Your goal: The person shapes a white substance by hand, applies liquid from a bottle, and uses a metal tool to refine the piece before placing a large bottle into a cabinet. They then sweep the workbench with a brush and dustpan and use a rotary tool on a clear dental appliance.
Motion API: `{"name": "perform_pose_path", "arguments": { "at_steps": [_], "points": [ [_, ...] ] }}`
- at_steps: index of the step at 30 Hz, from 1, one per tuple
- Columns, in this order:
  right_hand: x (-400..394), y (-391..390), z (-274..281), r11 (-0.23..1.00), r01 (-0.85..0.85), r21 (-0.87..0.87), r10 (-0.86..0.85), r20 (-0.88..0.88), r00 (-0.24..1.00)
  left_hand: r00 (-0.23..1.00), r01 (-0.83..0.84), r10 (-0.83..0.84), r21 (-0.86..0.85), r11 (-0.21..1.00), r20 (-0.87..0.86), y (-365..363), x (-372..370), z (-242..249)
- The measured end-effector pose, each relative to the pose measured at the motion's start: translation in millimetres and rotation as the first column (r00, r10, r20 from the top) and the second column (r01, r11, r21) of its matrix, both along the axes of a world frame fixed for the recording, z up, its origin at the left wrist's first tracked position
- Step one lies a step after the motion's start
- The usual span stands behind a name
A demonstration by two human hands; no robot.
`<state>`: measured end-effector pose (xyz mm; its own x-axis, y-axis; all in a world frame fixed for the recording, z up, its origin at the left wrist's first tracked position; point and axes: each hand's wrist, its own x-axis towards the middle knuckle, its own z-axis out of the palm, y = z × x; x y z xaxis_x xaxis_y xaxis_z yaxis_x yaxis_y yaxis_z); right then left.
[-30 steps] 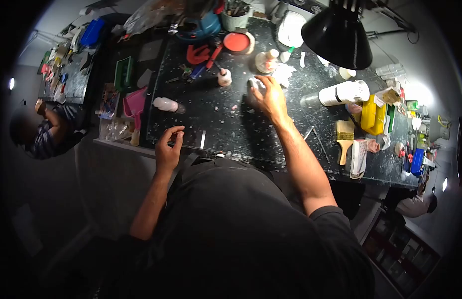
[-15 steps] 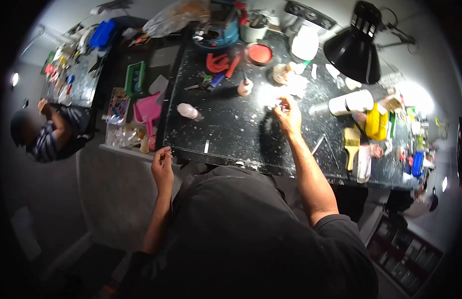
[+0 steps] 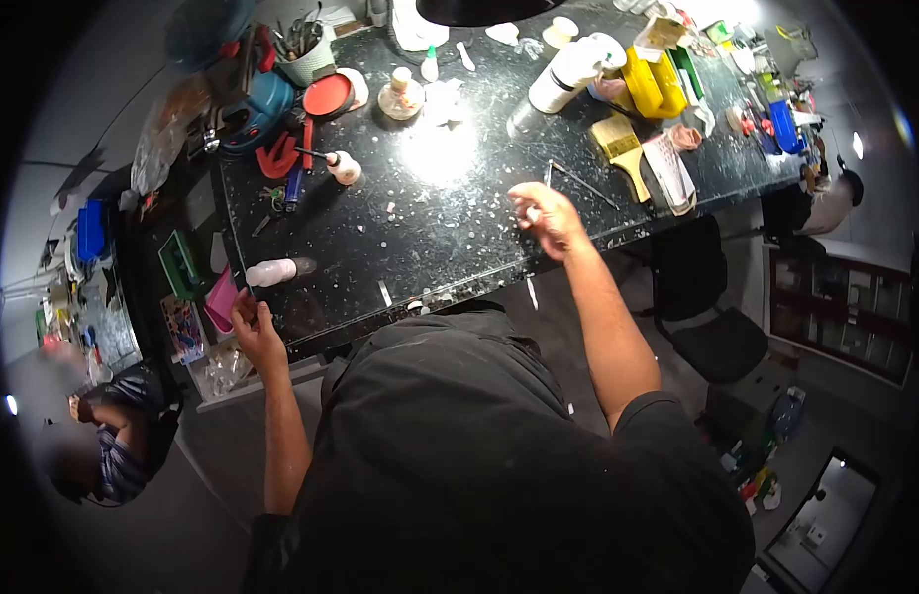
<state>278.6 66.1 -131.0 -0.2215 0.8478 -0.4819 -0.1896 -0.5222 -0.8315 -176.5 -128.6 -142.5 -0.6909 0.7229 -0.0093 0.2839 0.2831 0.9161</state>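
My right hand (image 3: 546, 220) is over the front part of the black worktable (image 3: 420, 233), left of a thin metal rod (image 3: 585, 185). Its fingers are loosely curled, and a small pale spot shows between them; I cannot make out what it is. My left hand (image 3: 259, 329) is at the table's left front corner, thumb and fingers apart, with nothing visible in it. Just above its fingertips lies a pale pink bottle (image 3: 273, 272) on its side. A small flat white strip (image 3: 384, 293) lies near the front edge.
A wide brush (image 3: 623, 153), a white cylindrical container (image 3: 568, 79) and a yellow bin (image 3: 655, 84) stand or lie at the right. Farther left are a small bottle with a dark stem (image 3: 343, 167), red-handled pliers (image 3: 278, 158) and a glass jar (image 3: 401, 97). A person (image 3: 123, 436) sits at left.
The view has turned and tipped. My right hand has drawn back from the bright lamp spot toward the table's front edge. My left hand has come up near the pink bottle, its fingers parting.
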Motion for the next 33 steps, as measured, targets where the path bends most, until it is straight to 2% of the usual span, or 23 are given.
{"name": "perform_pose_path", "arguments": {
  "at_steps": [1,3,5,6,9,12,13,15,17,19,20,21,22,23,24,25,26,27,28,29,31,32,33],
  "points": [
    [12,5,3,0.999,0.03,0.021,-0.032,0.13,0.991,1.0,0.012,-0.012,-0.005,1.0,0.0,4,1,2],
    [38,13,-3,0.949,-0.063,0.31,-0.116,0.526,0.843,0.999,0.0,0.0,-0.001,1.0,0.038,10,3,5],
    [64,23,-12,0.93,-0.116,0.349,-0.209,0.761,0.614,0.999,-0.001,0.001,-0.002,1.0,0.035,11,5,1],
    [68,24,-8,0.933,-0.107,0.343,-0.232,0.803,0.55,0.999,-0.009,0.009,-0.004,1.0,0.034,11,7,2],
    [68,29,-2,0.881,-0.187,0.435,-0.333,0.85,0.409,0.998,-0.033,0.032,0.009,0.999,0.056,6,15,4],
    [71,35,-13,0.864,-0.326,0.383,-0.297,0.912,0.282,0.995,-0.093,0.091,0.039,0.995,0.048,-4,13,1],
    [72,36,-14,0.863,-0.329,0.384,-0.297,0.911,0.286,0.994,-0.098,0.096,0.04,0.994,0.046,-8,13,3],
    [72,40,-16,0.825,-0.398,0.401,-0.321,0.912,0.254,0.951,-0.169,0.181,0.071,0.983,-0.25,-13,15,14],
    [62,39,-6,0.786,-0.41,0.463,-0.376,0.884,0.278,0.917,-0.214,0.232,0.091,0.973,-0.325,-8,31,45],
    [38,39,6,0.758,-0.194,0.623,-0.478,0.732,0.486,0.72,-0.024,0.146,0.186,0.982,-0.679,0,44,72],
    [19,38,7,0.741,-0.133,0.658,-0.488,0.663,0.568,0.794,0.07,0.085,0.231,0.971,-0.601,9,57,80],
    [-4,35,15,0.859,-0.064,0.508,-0.314,0.621,0.718,0.861,0.158,-0.011,0.247,0.956,-0.508,21,73,89],
    [-31,28,12,0.769,-0.119,0.628,-0.269,0.487,0.831,0.95,0.268,-0.21,0.259,0.928,-0.23,30,81,82],
    [-57,18,33,0.924,-0.203,0.324,0.03,0.469,0.883,0.934,0.352,-0.357,0.136,0.926,0.013,43,99,92],
    [-88,5,35,0.909,-0.255,0.33,0.115,0.39,0.914,0.826,0.507,-0.514,0.095,0.857,0.232,61,110,95],
    [-118,-8,52,0.955,-0.255,0.149,0.233,0.148,0.961,0.72,0.535,-0.547,0.16,0.829,0.428,75,128,87],
    [-139,-16,51,0.936,-0.314,0.159,0.323,-0.037,0.946,0.612,0.518,-0.462,0.117,0.847,0.642,81,140,81],
    [-156,-24,52,0.907,-0.385,0.169,0.401,-0.073,0.913,0.398,0.491,-0.335,0.111,0.864,0.854,87,146,70],
    [-164,-34,62,0.927,-0.357,0.117,0.369,-0.104,0.924,0.222,0.475,-0.314,0.179,0.862,0.923,91,151,74],
    [-170,-40,70,0.943,-0.326,0.062,0.331,-0.132,0.934,0.167,0.414,-0.255,0.167,0.895,0.952,89,152,52],
    [-163,-32,36,0.949,-0.279,0.145,0.285,-0.022,0.958,0.378,0.445,-0.211,0.023,0.895,0.901,90,155,62],
    [-158,-24,0,0.907,-0.294,0.301,0.237,0.211,0.948,0.516,0.432,-0.221,-0.029,0.901,0.827,86,153,52],
    [-156,-22,-3,0.838,-0.336,0.43,0.14,0.425,0.894,0.515,0.428,-0.213,-0.034,0.903,0.83,82,150,47]
  ]
}}
